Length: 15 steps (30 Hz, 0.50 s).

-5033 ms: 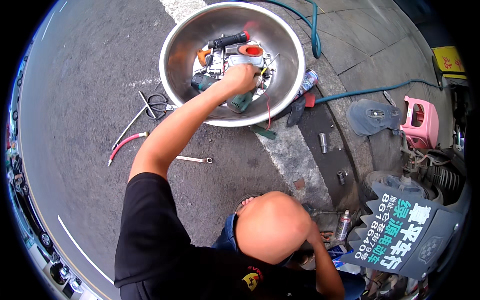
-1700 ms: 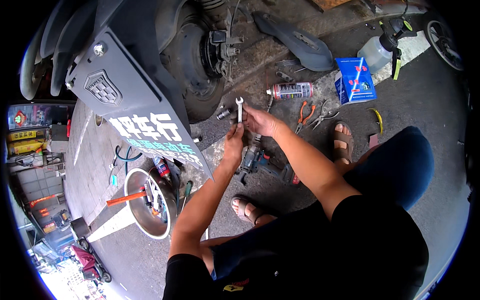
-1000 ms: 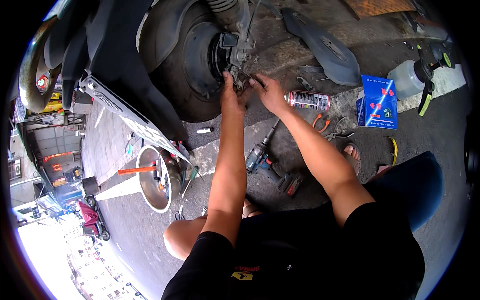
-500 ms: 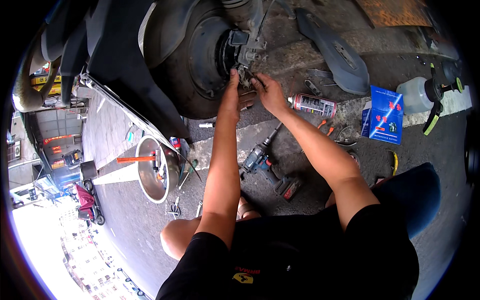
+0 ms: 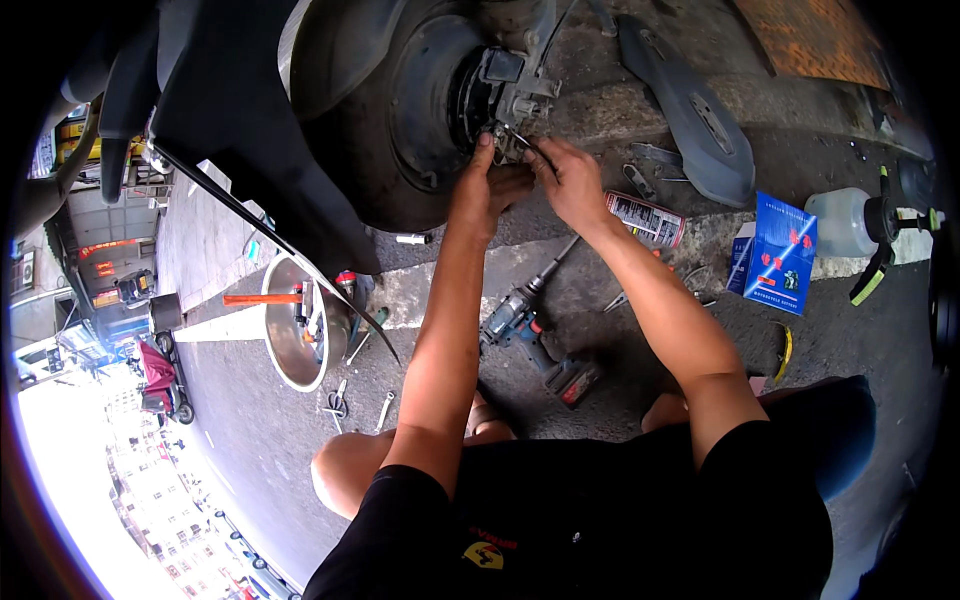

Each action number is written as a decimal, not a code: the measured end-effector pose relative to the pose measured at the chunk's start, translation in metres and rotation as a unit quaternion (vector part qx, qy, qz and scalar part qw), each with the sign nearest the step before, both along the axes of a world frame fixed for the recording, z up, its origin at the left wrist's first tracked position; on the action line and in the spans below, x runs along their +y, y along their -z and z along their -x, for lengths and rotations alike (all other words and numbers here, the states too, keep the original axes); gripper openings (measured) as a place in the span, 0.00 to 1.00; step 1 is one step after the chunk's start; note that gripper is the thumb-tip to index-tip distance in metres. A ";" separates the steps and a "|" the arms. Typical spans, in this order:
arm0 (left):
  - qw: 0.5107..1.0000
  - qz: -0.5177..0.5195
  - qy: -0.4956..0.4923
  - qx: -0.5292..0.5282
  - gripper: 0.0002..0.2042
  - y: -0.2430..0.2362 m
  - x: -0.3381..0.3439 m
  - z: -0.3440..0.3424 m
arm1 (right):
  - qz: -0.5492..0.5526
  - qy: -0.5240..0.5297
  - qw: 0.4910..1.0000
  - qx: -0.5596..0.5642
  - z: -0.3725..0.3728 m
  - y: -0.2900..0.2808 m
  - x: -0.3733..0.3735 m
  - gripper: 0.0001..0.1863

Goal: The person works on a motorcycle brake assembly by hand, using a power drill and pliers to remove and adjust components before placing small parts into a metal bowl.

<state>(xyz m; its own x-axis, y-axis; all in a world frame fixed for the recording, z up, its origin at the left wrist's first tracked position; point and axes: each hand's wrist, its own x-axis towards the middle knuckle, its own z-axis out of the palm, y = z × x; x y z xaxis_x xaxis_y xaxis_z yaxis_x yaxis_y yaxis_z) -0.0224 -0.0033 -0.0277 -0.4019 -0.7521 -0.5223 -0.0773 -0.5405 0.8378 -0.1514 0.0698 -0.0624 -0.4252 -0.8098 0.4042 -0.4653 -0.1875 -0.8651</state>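
Both my hands are at the hub of a motor scooter's black wheel (image 5: 415, 110). My left hand (image 5: 478, 190) is closed around the lower part of the dusty brake caliper (image 5: 508, 143), its thumb up against the metal and its fingers curled beneath. Close by on the right, my right hand (image 5: 577, 188) pinches a thin, dark rod-like tool (image 5: 517, 134) whose far end meets the caliper. The tool's exact kind is too small to make out. Above the hands sits a grey metal bracket (image 5: 528, 100) on the wheel's axle.
A cordless impact driver (image 5: 530, 335) lies below my forearms. Left of it stands a steel bowl (image 5: 275, 345) of tools, including an orange-handled hammer (image 5: 262, 299). To the right are a spray can (image 5: 648, 220), a blue box (image 5: 775, 255), a pump sprayer (image 5: 842, 222) and a grey plastic panel (image 5: 690, 110).
The view has shifted slightly, so the wheel and caliper sit further right and lower. My left fingers have curled in under the caliper; my right hand stays beside it.
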 end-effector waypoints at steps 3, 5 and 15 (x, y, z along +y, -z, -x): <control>0.996 0.013 -0.001 0.087 0.32 0.006 0.002 0.002 | 0.009 -0.004 1.000 0.010 0.004 -0.003 -0.002 0.09; 0.997 0.019 -0.002 0.075 0.31 0.007 0.002 0.001 | 0.010 -0.018 1.000 0.013 0.012 0.000 -0.005 0.09; 0.993 0.004 -0.073 0.091 0.33 0.017 0.008 0.008 | -0.134 -0.226 0.946 -0.190 0.047 -0.007 -0.020 0.24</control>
<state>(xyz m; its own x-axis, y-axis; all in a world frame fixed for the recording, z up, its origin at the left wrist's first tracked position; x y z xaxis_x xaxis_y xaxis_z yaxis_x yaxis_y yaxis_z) -0.0304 0.0044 -0.0443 -0.3756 -0.8129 -0.4452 0.1550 -0.5287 0.8345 -0.1981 0.0495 -0.0551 -0.0839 -0.9954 0.0470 -0.0367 -0.0440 -0.9984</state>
